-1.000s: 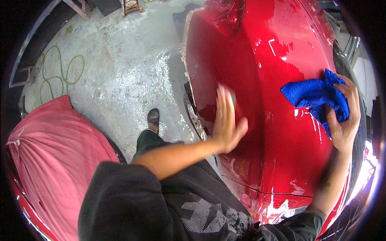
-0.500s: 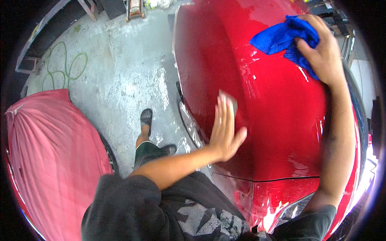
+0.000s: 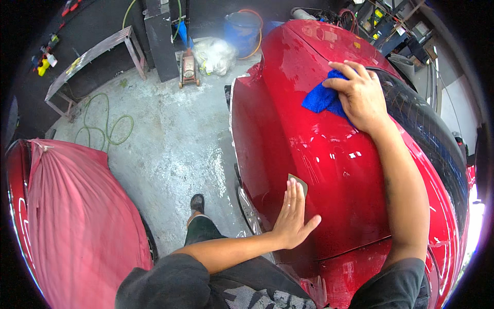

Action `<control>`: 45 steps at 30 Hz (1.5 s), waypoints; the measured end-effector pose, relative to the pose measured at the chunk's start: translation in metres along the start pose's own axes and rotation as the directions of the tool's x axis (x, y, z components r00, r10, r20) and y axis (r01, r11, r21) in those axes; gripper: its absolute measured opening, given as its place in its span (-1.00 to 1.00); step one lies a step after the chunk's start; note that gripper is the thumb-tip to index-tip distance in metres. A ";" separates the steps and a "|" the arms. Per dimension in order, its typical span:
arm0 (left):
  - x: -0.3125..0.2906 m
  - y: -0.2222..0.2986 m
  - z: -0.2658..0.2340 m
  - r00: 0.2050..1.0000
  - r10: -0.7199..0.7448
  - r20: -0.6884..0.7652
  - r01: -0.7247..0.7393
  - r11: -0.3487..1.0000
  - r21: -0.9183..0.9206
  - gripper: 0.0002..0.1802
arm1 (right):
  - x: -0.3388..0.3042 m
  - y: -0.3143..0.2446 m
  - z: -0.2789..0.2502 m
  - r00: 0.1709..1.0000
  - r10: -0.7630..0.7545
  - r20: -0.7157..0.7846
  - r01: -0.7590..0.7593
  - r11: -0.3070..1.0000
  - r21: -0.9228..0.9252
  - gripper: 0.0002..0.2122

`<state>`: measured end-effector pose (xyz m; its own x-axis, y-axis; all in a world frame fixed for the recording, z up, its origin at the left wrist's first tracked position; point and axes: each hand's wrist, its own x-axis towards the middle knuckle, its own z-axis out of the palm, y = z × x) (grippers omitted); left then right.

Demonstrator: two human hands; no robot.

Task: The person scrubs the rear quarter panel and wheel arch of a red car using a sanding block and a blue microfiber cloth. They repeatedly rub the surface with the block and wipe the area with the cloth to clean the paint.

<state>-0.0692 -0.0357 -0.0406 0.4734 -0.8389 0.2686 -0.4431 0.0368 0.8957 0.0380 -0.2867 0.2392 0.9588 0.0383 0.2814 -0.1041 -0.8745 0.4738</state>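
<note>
My left hand (image 3: 294, 220) lies flat against the side of a wet, glossy red car panel (image 3: 337, 190), fingers stretched out and thumb spread. Beneath its fingertips is a thin greyish-brown sheet that looks like sandpaper (image 3: 304, 187); most of it is hidden by the fingers. Farther off, on the upper curve of the same panel beside the dark rear window (image 3: 419, 116), my right hand (image 3: 364, 98) grips a bunched blue cloth (image 3: 320, 99). Part of the cloth is hidden under the palm.
A pink-red cover (image 3: 82, 206) drapes another car at left. On the wet grey floor lie a green hose (image 3: 107, 131), a jack (image 3: 189, 72) and clear plastic sheeting (image 3: 213, 55). A blue bucket (image 3: 242, 32) and a worn bench (image 3: 95, 54) stand at the back.
The view has tipped up, bringing the bucket and back wall in. My right hand and cloth sit farther left in the picture, the cloth more bunched. The sheet shows more sharply under my left fingertips.
</note>
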 end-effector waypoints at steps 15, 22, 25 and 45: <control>0.215 -0.045 -0.188 0.968 0.211 0.134 -0.232 0.958 0.168 0.18 | 0.065 -0.013 -0.004 0.971 0.240 0.016 -0.241 0.967 0.087 -0.66; 0.395 -0.093 -0.258 0.958 0.248 -0.143 -0.184 0.916 0.356 0.00 | 0.119 -0.040 0.003 0.864 0.437 0.251 -0.415 0.899 -0.137 -0.32; 0.283 -0.095 -0.255 0.926 0.334 0.176 -0.370 0.893 0.256 0.07 | 0.142 -0.048 -0.008 0.829 0.459 0.320 -0.450 0.887 -0.105 -0.54; 0.506 -0.160 -0.318 0.972 0.210 -0.102 -0.147 0.890 0.432 0.00 | 0.261 0.012 0.117 0.667 0.745 0.016 -0.743 0.663 0.092 -0.77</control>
<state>0.4830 -0.2930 0.0649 0.4451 -0.7526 0.4853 -0.7924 -0.0785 0.6049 0.3178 -0.3436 0.2207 0.5661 -0.6339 0.5270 -0.7571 -0.6526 0.0284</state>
